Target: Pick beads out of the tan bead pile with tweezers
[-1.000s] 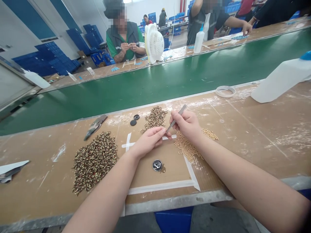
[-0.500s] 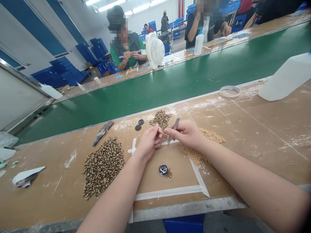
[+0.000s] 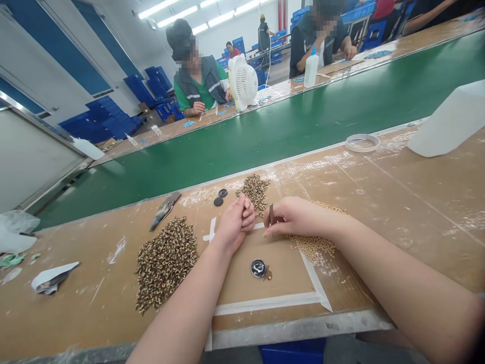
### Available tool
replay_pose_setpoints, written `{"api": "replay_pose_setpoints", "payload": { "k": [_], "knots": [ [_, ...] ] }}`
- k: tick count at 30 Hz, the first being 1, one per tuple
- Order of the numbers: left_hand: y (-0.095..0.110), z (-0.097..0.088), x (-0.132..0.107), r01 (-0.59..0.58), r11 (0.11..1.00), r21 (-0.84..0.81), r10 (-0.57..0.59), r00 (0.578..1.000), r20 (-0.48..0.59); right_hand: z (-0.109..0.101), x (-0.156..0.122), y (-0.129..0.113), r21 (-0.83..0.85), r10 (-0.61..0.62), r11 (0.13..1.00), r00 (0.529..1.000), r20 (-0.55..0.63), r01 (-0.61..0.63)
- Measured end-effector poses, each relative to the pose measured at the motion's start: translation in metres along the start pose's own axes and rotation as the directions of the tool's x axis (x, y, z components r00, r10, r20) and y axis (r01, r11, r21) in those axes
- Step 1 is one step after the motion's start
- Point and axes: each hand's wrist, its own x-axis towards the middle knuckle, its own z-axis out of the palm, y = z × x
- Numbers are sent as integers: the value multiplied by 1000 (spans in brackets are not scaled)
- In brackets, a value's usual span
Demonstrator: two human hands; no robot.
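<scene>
The left hand [image 3: 239, 220] is pinching together, on what I can't tell from here; the right hand [image 3: 297, 216] is clamping tweezers [image 3: 271, 214], presumably for fine control. The dark dish [image 3: 258, 268] is sitting between 2 heaps [image 3: 166, 268], likely for easy reach.

Hands [image 3: 237, 222] [image 3: 297, 216] just apart, fingers [image 3: 248, 217] bent

Factory floor: workers line a green conveyor [image 3: 265, 131].
</scene>
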Motion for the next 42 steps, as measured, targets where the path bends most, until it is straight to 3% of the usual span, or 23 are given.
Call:
{"api": "replay_pose_setpoints", "payload": {
  "k": [4, 7, 12, 14, 17, 29, 42],
  "knots": [
    [0, -1, 0, 3, 1000, -2, -3, 1000, 7, -2, -2, 2, 95, 24, 995, 992, 121, -35],
    [1, 1, -1, 2, 1000, 12, -2, 1000, 9, -1, -2, 4, 169, -2, 985, 990, 140, -22],
    [0, 3, -3, -10, 998, 61, 9, 1000, 15, -1, 4, 3, 392, 68, 920, 991, -119, -16],
    [-1, 2, -4, -18, 996, 83, 17, 1000, 12, -2, 7, 3, 567, 145, 823, 962, -233, 13],
    [-2, 2, -5, -20, 994, 105, 18, 1000, 19, -1, 10, 2, 737, 244, 672, 918, -312, 72],
    [-2, 3, -8, 8, 975, 223, -26, 997, 76, 20, 17, 3, 733, 342, 675, 844, -413, 86],
    [-3, 2, -7, 21, 962, 273, -48, 994, 94, 18, 18, -1, 716, 313, 694, 865, -393, 74]
  ]
}}
